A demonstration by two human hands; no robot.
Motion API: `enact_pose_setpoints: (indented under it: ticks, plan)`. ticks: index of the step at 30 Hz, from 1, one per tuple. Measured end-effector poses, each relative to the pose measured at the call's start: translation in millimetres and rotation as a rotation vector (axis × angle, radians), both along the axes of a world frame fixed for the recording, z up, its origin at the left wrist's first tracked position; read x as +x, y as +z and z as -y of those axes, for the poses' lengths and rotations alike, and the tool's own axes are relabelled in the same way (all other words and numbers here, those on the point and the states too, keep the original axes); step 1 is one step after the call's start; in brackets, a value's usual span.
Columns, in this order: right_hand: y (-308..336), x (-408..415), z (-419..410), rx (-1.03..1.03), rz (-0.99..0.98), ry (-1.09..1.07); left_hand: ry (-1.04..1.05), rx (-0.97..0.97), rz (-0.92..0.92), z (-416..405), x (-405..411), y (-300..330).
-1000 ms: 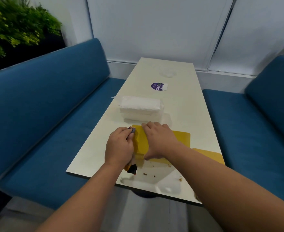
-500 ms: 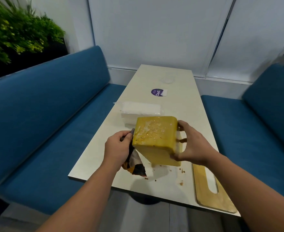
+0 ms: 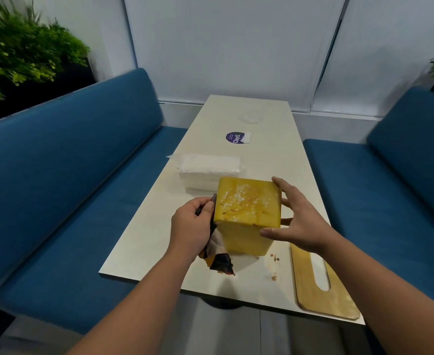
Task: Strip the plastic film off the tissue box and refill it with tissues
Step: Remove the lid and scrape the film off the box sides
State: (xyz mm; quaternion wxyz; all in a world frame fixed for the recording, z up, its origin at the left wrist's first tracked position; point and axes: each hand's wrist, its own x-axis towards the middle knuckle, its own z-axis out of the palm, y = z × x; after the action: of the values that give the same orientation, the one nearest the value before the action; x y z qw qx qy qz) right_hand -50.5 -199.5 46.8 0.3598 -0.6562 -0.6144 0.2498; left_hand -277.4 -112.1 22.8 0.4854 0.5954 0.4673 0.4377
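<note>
Over the near end of the table, a loose strip of dark, partly peeled film is pinched between the curled fingers of the left hand, right up against the left face of the yellow tissue box. The box is gripped from the right by the right hand, fingers spread wide along its edges, thumb laid across the near face, so it's held tilted with its bottom corner just about at the tabletop. Whitish glue residue can be seen smeared on the upward face. A few small scraps are scattered on the table just near the box. The box's wooden lid, with its long slot, is lying flat at the near right corner. Just beyond the box, a wrapped pack of white tissues is parked by the left edge, and farther off a purple round sticker is stuck on the tabletop. Blue benches are set along both sides.
</note>
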Motion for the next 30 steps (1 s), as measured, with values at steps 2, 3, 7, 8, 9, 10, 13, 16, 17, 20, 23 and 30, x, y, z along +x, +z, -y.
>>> enact_pose_setpoints:
  ticks: [2,3,7,8,9,10,13,16,17,20,23,30]
  plan:
    - [7.7,3.8,-2.9,0.014,0.154,-0.010,-0.020,0.016,-0.023,0.5,-0.1,2.2]
    - [12.2,5.7,-4.6,0.010,0.227,-0.008,-0.029,0.031,-0.043,0.0,-0.9,4.1]
    - [29.5,7.2,-12.8,-0.084,0.456,0.025,-0.001,0.176,-0.138,-8.7,-8.2,22.0]
    - [31.6,6.2,-14.2,-0.099,0.496,0.038,0.001,0.244,-0.169,-12.0,-10.7,28.9]
    - [32.8,5.8,-15.0,-0.106,0.518,0.050,-0.019,0.334,-0.211,-15.6,-12.8,36.4]
    - [33.1,6.1,-15.2,-0.106,0.518,0.059,-0.062,0.441,-0.269,-19.2,-14.3,44.1]
    - [30.6,8.7,-11.6,-0.099,0.456,0.078,-0.224,0.713,-0.507,-27.9,-14.6,64.2]
    - [27.3,9.6,-8.2,-0.085,0.426,0.089,-0.335,0.814,-0.672,-33.4,-10.6,74.5]
    - [26.8,9.6,-7.8,-0.081,0.416,0.092,-0.367,0.834,-0.711,-33.5,-7.5,75.2]
    - [28.0,8.8,-7.8,-0.076,0.396,0.098,-0.416,0.893,-0.780,-28.1,10.4,76.0]
    - [28.3,8.3,-6.8,-0.069,0.411,0.099,-0.500,0.945,-0.861,-20.2,36.4,78.8]
    - [28.3,7.9,-3.7,-0.058,0.402,0.098,-0.555,0.911,-0.911,-35.4,9.9,85.7]
